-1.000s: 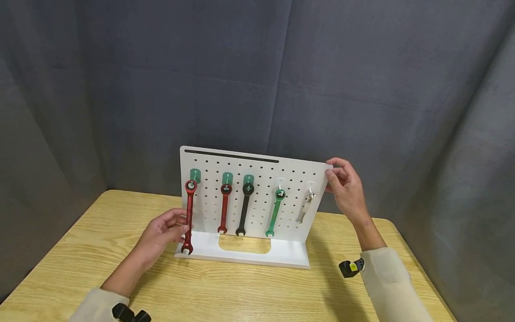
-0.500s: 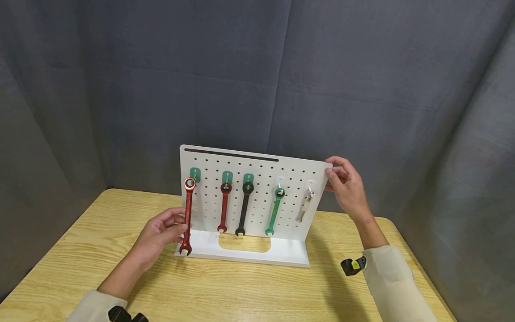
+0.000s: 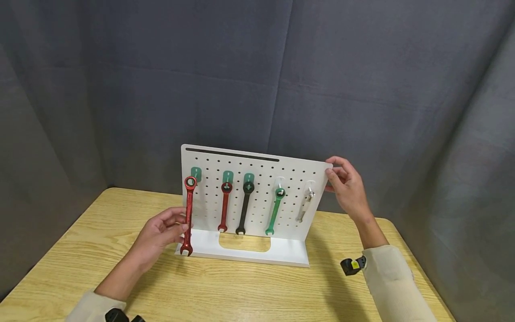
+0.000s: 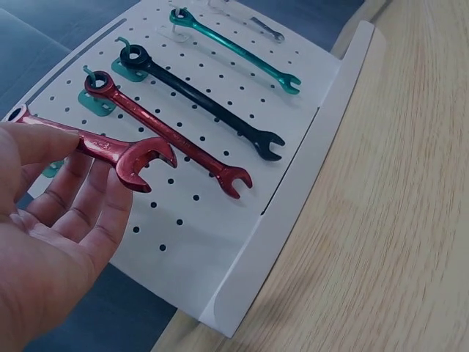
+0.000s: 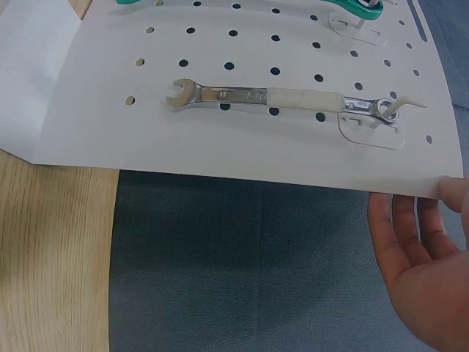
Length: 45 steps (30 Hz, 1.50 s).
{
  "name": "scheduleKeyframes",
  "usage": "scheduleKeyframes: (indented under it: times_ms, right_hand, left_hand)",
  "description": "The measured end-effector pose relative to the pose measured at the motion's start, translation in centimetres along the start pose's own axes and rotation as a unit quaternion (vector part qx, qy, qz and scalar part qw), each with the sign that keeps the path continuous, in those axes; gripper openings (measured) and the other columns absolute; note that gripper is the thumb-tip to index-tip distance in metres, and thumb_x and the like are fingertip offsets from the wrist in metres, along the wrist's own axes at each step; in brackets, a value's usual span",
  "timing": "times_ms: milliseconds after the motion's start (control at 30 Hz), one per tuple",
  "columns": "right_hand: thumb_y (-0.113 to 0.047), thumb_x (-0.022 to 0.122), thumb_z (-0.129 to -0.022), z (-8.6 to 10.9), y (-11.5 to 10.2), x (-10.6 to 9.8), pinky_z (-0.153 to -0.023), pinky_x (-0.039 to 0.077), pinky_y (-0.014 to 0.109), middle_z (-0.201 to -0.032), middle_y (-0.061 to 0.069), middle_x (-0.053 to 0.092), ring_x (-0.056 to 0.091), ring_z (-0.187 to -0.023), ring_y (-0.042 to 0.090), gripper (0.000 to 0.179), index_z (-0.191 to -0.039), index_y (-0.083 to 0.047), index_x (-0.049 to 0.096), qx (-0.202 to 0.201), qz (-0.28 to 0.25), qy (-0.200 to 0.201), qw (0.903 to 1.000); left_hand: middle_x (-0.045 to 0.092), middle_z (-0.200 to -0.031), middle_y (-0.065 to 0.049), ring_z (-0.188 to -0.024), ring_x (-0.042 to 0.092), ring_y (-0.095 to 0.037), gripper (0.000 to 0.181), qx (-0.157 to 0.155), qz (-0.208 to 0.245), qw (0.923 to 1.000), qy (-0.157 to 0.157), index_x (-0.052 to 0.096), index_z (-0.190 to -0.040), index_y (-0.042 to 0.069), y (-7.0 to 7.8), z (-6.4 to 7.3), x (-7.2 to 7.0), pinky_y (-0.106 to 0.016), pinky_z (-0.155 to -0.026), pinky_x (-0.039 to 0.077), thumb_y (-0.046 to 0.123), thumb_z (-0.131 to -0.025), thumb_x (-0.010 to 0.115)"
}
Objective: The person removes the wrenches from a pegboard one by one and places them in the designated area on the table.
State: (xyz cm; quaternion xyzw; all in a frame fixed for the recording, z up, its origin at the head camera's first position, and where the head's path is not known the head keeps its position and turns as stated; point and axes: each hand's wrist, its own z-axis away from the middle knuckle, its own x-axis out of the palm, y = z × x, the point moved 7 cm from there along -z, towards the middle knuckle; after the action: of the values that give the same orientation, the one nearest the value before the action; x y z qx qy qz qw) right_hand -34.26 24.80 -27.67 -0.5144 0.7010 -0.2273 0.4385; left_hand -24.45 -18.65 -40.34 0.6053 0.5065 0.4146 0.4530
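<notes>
A red combination wrench (image 3: 188, 219) is pinched near its lower half by my left hand (image 3: 158, 235), its ring end up and its open end down. The ring overlaps the leftmost green hook (image 3: 196, 173) in the head view. In the left wrist view, the thumb lies across the wrench shaft (image 4: 99, 144) with the fingers behind. My right hand (image 3: 347, 188) grips the upper right corner of the white pegboard (image 3: 257, 210), thumb in front and fingers behind. Nearest to that hand, a small silver wrench (image 5: 289, 99) hangs on a clear hook (image 5: 374, 132).
A second red wrench (image 3: 224, 210), a black wrench (image 3: 244, 210) and a green wrench (image 3: 275, 212) hang between the hands. The board's base (image 3: 287, 255) rests on the wooden table (image 3: 249, 290). A grey curtain (image 3: 241, 80) stands behind.
The ring of the red wrench in my left hand has shifted slightly up and left beside its hook. My right hand keeps its grip on the board's corner.
</notes>
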Motion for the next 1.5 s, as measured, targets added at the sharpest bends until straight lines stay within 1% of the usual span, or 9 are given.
scheduleKeyframes:
  times_ms: [233,367,467,600,733,967,1167,1267,1500]
  right_hand:
    - [-0.013,0.058,-0.107,0.1,0.1,0.0,-0.081,0.059,0.026,-0.115,0.023,0.064,0.064,-0.1,0.021,0.033,-0.138,-0.004,0.054,0.008,-0.004,-0.007,0.9999]
    - [-0.012,0.058,-0.107,0.1,0.1,-0.1,-0.081,0.059,0.027,-0.115,0.023,0.064,0.064,-0.1,0.021,0.033,-0.138,-0.004,0.054,0.009,-0.003,-0.012,0.9999]
    - [-0.012,0.058,-0.107,0.0,0.0,-0.1,-0.08,0.06,0.03,-0.112,0.023,0.064,0.064,-0.098,0.02,0.032,-0.138,-0.004,0.054,0.008,-0.003,-0.014,0.9999]
    - [-0.011,0.058,-0.106,-0.1,-0.2,-0.2,-0.079,0.06,0.031,-0.108,0.024,0.063,0.066,-0.096,0.018,0.032,-0.137,-0.002,0.054,-0.001,-0.002,-0.014,0.9999]
    - [-0.01,0.057,-0.107,-0.1,-0.2,-0.2,-0.077,0.06,0.03,-0.108,0.024,0.064,0.066,-0.096,0.017,0.033,-0.138,-0.002,0.054,-0.011,0.005,-0.01,0.9999]
    - [-0.005,0.059,-0.105,0.2,-0.4,-0.3,-0.077,0.06,0.029,-0.106,0.025,0.065,0.068,-0.094,0.016,0.033,-0.137,0.001,0.058,-0.017,-0.006,0.009,0.9998]
    - [0.008,0.058,-0.101,0.6,-1.1,-0.3,-0.074,0.061,0.032,-0.106,0.034,0.065,0.067,-0.088,0.025,0.033,-0.134,0.009,0.06,-0.035,-0.016,0.034,0.9987]
    - [0.007,0.058,-0.101,0.6,-0.8,-0.4,-0.074,0.061,0.032,-0.106,0.032,0.065,0.066,-0.088,0.024,0.033,-0.134,0.007,0.061,-0.034,-0.02,0.036,0.9986]
    - [-0.001,0.061,-0.103,0.4,0.0,-0.5,-0.075,0.06,0.029,-0.104,0.024,0.067,0.066,-0.09,0.019,0.035,-0.137,-0.001,0.062,-0.022,-0.016,0.032,0.9991]
  left_hand:
    - [0.068,-0.101,-0.005,-0.089,0.068,-0.016,0.036,-0.015,-0.017,0.9997,0.009,0.054,-0.132,-0.008,-0.4,0.7,-1.4,-0.034,-0.074,0.061,0.003,-0.1,0.066]
    - [0.068,-0.103,-0.007,-0.09,0.068,-0.016,0.039,-0.025,-0.034,0.9991,0.001,0.051,-0.134,-0.009,-1.0,1.0,-2.4,-0.036,-0.074,0.061,0.004,-0.101,0.065]
    - [0.068,-0.105,-0.012,-0.094,0.068,-0.018,0.038,-0.034,-0.051,0.9981,-0.009,0.05,-0.134,-0.008,-1.5,1.2,-3.4,-0.037,-0.074,0.061,0.007,-0.102,0.065]
    - [0.065,-0.108,-0.019,-0.091,0.067,-0.019,0.039,-0.054,-0.075,0.9957,-0.013,0.049,-0.135,-0.009,-2.4,1.3,-4.7,-0.038,-0.071,0.06,0.009,-0.103,0.064]
    - [0.063,-0.109,-0.021,-0.088,0.065,-0.017,0.042,-0.078,-0.095,0.9924,-0.008,0.048,-0.137,-0.012,-3.2,1.2,-5.6,-0.037,-0.069,0.06,0.009,-0.103,0.063]
    - [0.061,-0.109,-0.019,-0.087,0.064,-0.019,0.043,-0.122,-0.124,0.9847,-0.008,0.049,-0.137,-0.014,-4.6,0.9,-6.4,-0.037,-0.07,0.059,0.006,-0.102,0.064]
    - [0.059,-0.107,-0.019,-0.087,0.064,-0.025,0.039,-0.149,-0.131,0.9797,-0.03,0.051,-0.133,-0.015,-5.9,0.6,-6.6,-0.039,-0.069,0.061,0.002,-0.1,0.063]
    - [0.059,-0.104,-0.017,-0.086,0.064,-0.026,0.037,-0.158,-0.138,0.9771,-0.037,0.053,-0.131,-0.015,-6.2,0.4,-6.7,-0.04,-0.068,0.061,0.002,-0.099,0.064]
    - [0.06,-0.101,-0.015,-0.084,0.063,-0.025,0.033,-0.17,-0.177,0.9685,-0.044,0.055,-0.126,-0.014,-6.4,0.1,-6.9,-0.038,-0.067,0.06,0.002,-0.098,0.064]
